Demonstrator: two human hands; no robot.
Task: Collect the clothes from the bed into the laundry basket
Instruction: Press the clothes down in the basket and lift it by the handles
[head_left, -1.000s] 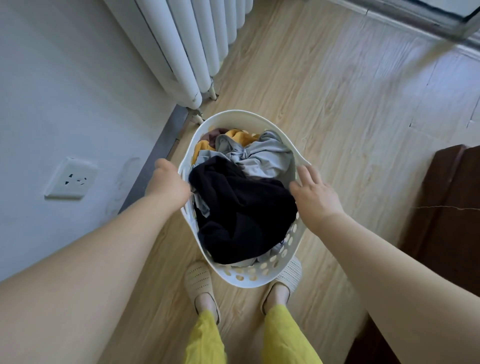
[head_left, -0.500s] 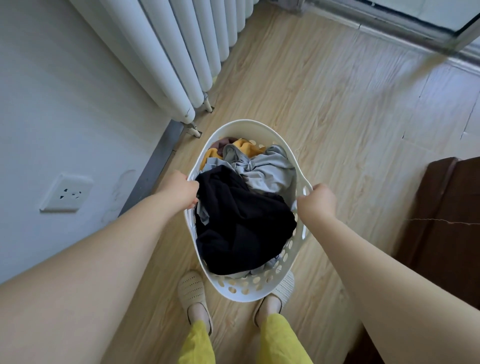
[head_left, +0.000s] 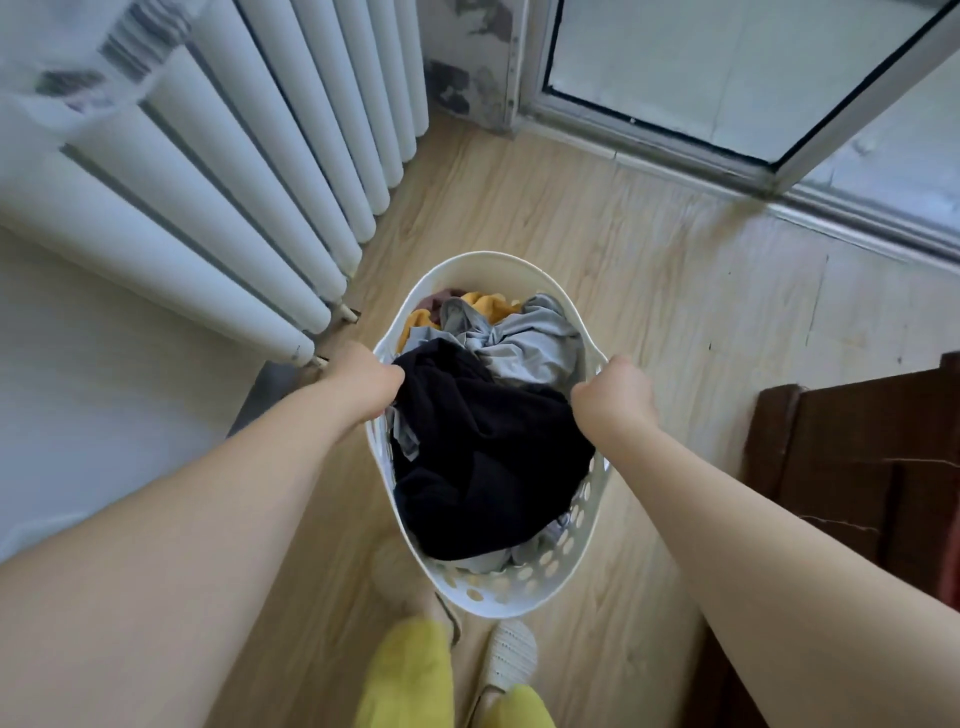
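A white perforated laundry basket is in front of me above the wooden floor, full of clothes. A black garment lies on top, with a grey garment behind it and a yellow garment at the far end. My left hand is closed on the basket's left rim. My right hand is closed on the right rim handle. The bed is out of view.
A white radiator runs along the wall on the left. A glass door frame stands ahead, and dark brown wooden furniture is at the right. My slippered feet and yellow trousers are below the basket.
My right hand went from resting open on the rim to closing on it. With both hands gripping, the basket has come up off the floor and the view has tilted toward the door.
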